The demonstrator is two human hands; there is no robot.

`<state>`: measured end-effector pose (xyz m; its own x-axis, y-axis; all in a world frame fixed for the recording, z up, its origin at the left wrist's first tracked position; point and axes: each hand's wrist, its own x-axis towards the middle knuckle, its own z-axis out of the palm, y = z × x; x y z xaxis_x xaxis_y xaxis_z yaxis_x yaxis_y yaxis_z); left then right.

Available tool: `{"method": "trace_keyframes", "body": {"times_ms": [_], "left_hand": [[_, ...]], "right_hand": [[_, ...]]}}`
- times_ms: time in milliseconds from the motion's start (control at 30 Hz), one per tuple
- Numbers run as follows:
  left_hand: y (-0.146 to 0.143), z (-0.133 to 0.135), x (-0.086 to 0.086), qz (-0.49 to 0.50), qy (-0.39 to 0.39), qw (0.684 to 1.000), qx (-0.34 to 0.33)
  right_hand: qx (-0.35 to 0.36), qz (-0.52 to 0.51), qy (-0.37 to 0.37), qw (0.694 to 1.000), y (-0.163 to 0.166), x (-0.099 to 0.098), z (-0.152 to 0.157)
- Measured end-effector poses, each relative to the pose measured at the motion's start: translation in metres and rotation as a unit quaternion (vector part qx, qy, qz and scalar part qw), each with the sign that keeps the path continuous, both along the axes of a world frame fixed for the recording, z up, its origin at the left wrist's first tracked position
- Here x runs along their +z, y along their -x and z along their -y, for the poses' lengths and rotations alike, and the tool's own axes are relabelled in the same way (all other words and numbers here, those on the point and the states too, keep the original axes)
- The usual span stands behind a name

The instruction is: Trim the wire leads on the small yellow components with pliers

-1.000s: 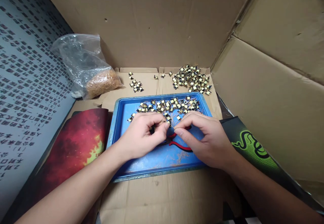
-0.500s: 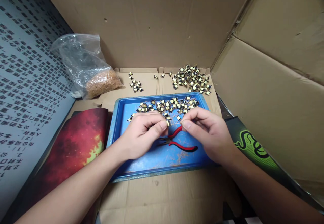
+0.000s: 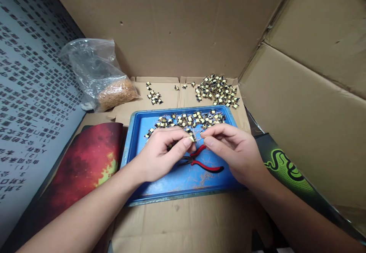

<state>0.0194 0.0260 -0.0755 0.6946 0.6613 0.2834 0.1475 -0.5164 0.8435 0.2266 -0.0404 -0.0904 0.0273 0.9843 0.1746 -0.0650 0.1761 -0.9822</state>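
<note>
My left hand (image 3: 160, 155) pinches a small yellow and black wound component (image 3: 193, 137) over the blue tray (image 3: 134, 138). My right hand (image 3: 233, 152) is closed in a pinch just to the right of it, its fingertips on a thin wire coming off the component. Red-handled pliers (image 3: 204, 162) lie on the tray beneath both hands. Several more of the same components (image 3: 188, 118) are strewn along the tray's far edge.
A bigger heap of components (image 3: 217, 89) and a small group (image 3: 153, 95) lie on the cardboard behind the tray. A clear plastic bag (image 3: 98, 75) with copper-coloured wire scraps sits at the back left. Mats flank the tray, red (image 3: 85, 161) and black-green (image 3: 283, 167). Cardboard walls enclose the space.
My right hand lifted off the pliers and rose up to the component in my left hand, uncovering the pliers. My left hand barely shifted.
</note>
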Motion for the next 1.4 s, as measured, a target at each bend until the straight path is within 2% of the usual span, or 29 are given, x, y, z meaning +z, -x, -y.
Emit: {"method": "trace_keyframes", "body": {"times_ms": [333,433,533,633,800,933,1033,1133,1267,1333,1400], "left_hand": [[-0.002,0.001,0.000,-0.023,-0.035,0.999,-0.028],[-0.003,0.001,-0.001,-0.020,-0.040,0.999,-0.013],[-0.002,0.000,-0.003,-0.018,-0.044,0.999,0.014],[-0.001,0.000,-0.005,-0.032,-0.061,0.997,0.026],[0.000,0.000,-0.007,-0.036,-0.084,0.995,0.027],[-0.002,0.000,-0.006,-0.048,-0.096,0.994,0.025],[-0.002,0.000,-0.006,-0.059,-0.111,0.992,0.019],[-0.003,-0.001,-0.006,-0.065,-0.135,0.989,0.014],[-0.005,-0.001,-0.005,-0.069,-0.149,0.986,0.001],[-0.005,-0.001,-0.004,-0.066,-0.145,0.987,-0.007],[-0.004,0.000,-0.003,-0.062,-0.133,0.989,-0.018]], "right_hand": [[-0.024,-0.036,0.031,0.999,-0.001,-0.002,-0.005],[-0.049,0.013,0.020,0.999,-0.004,-0.003,-0.004],[-0.111,0.123,-0.036,0.986,-0.004,-0.002,-0.002],[-0.175,0.247,-0.149,0.941,-0.001,0.001,0.002],[-0.231,0.385,-0.314,0.836,-0.001,0.006,0.004],[-0.218,0.445,-0.386,0.778,-0.005,0.007,0.002],[-0.217,0.466,-0.400,0.759,-0.004,0.006,0.001],[-0.174,0.460,-0.370,0.788,-0.001,0.006,0.001],[-0.139,0.377,-0.282,0.871,0.000,0.007,0.004],[-0.121,0.305,-0.205,0.922,-0.001,0.008,0.005],[-0.066,0.200,-0.099,0.973,-0.003,0.008,0.005]]}}
